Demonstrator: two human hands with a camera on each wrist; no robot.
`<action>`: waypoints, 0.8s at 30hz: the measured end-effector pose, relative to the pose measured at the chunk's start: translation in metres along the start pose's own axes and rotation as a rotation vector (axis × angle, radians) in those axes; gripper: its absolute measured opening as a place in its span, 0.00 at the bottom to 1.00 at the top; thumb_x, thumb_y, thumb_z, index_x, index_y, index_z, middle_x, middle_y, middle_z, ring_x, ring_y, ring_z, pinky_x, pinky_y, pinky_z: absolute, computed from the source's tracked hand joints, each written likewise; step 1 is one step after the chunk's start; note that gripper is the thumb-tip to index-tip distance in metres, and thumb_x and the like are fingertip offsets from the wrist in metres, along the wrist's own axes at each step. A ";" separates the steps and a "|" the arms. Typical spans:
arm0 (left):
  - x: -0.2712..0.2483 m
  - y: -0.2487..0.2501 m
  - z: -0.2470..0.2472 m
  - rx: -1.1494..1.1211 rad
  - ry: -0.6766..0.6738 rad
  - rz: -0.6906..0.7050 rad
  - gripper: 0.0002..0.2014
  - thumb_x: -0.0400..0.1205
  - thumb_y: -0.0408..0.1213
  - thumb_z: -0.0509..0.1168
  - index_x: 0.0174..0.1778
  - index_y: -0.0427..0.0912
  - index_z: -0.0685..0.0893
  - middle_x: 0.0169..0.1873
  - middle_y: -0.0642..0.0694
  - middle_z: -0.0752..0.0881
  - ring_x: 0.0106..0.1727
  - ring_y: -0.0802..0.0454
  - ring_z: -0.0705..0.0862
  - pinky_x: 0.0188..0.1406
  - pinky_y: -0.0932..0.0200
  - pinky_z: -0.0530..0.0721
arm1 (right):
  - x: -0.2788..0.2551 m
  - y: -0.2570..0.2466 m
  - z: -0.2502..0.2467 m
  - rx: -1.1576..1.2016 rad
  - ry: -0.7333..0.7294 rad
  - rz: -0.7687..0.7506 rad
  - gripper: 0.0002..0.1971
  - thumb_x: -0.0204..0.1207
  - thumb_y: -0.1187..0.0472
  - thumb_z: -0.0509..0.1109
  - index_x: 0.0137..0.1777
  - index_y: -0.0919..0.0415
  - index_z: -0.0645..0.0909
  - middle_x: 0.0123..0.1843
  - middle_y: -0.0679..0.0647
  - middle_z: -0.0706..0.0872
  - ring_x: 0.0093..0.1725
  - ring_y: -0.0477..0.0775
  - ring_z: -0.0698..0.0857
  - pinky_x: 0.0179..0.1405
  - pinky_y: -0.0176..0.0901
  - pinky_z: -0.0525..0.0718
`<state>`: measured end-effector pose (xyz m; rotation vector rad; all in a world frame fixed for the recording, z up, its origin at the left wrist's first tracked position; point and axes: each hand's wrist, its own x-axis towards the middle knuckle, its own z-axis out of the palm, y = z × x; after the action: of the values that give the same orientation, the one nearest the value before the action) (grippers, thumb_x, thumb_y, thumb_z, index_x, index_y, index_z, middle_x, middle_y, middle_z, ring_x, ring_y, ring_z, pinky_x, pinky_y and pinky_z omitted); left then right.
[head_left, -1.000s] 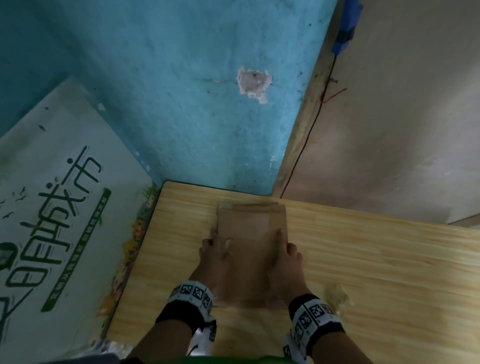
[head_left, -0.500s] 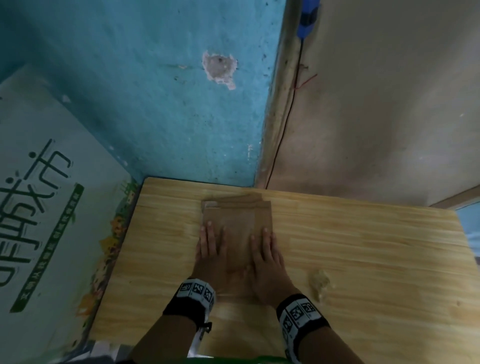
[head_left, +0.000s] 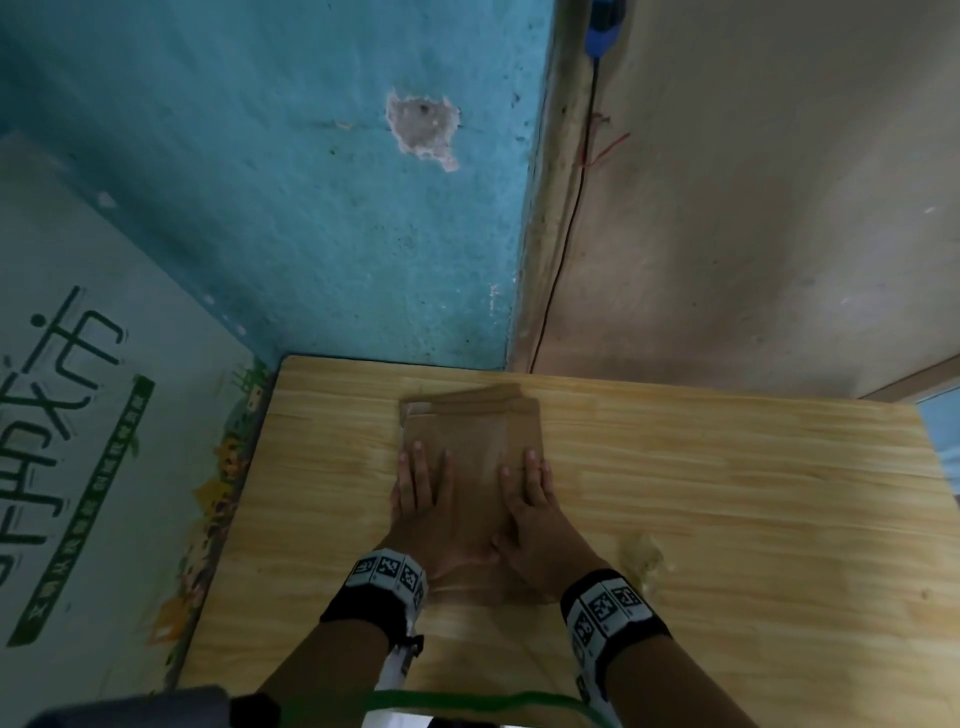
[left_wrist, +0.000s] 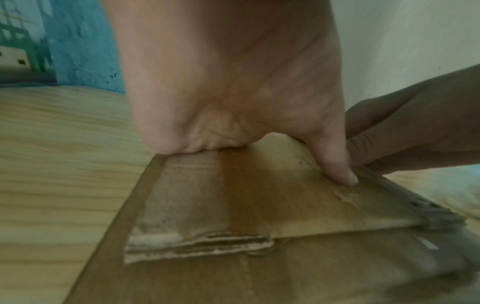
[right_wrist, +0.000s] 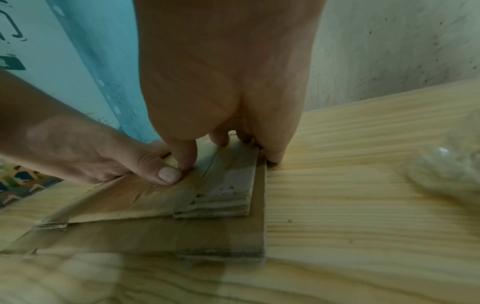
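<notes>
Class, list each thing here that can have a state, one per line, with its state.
Cardboard: folded flat on the table, layers stacked.
Left hand: flat, fingers straight, pressing the cardboard.
Right hand: flat, pressing the cardboard.
Plastic: crumpled, lying on the table, untouched.
Wall: plaster chipped in one patch.

Cardboard (head_left: 470, 431) partly beneath left hand (head_left: 426, 499), right hand (head_left: 535, 509).

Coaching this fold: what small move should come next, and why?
Probably slide both palms back to flatten the cardboard: the left hand and right hand press flat on its folded flap, whose torn near edge looks slightly lifted.
</notes>
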<state>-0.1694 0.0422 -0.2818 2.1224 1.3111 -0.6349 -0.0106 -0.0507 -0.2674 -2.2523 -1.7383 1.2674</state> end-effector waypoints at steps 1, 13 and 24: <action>0.001 0.000 0.000 -0.003 0.001 0.000 0.79 0.58 0.83 0.68 0.84 0.48 0.19 0.77 0.37 0.10 0.82 0.35 0.15 0.88 0.34 0.36 | 0.000 0.000 0.000 0.000 0.003 0.000 0.46 0.89 0.50 0.64 0.93 0.59 0.34 0.88 0.65 0.21 0.88 0.72 0.25 0.90 0.60 0.41; 0.007 -0.006 -0.008 -0.023 0.026 0.030 0.80 0.56 0.82 0.71 0.85 0.51 0.20 0.78 0.40 0.11 0.82 0.37 0.15 0.88 0.34 0.36 | 0.004 -0.009 -0.005 0.037 0.039 0.044 0.47 0.87 0.47 0.66 0.94 0.57 0.37 0.90 0.64 0.23 0.90 0.70 0.29 0.90 0.57 0.42; -0.008 -0.040 -0.008 -1.073 0.388 -0.036 0.33 0.88 0.33 0.66 0.89 0.45 0.62 0.81 0.47 0.73 0.80 0.44 0.74 0.74 0.49 0.77 | -0.012 -0.020 0.010 0.564 0.300 0.161 0.57 0.79 0.56 0.78 0.92 0.60 0.36 0.94 0.60 0.44 0.91 0.68 0.54 0.88 0.60 0.66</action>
<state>-0.2077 0.0575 -0.2790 1.3264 1.4158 0.4500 -0.0336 -0.0577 -0.2575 -2.1212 -0.9636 1.1737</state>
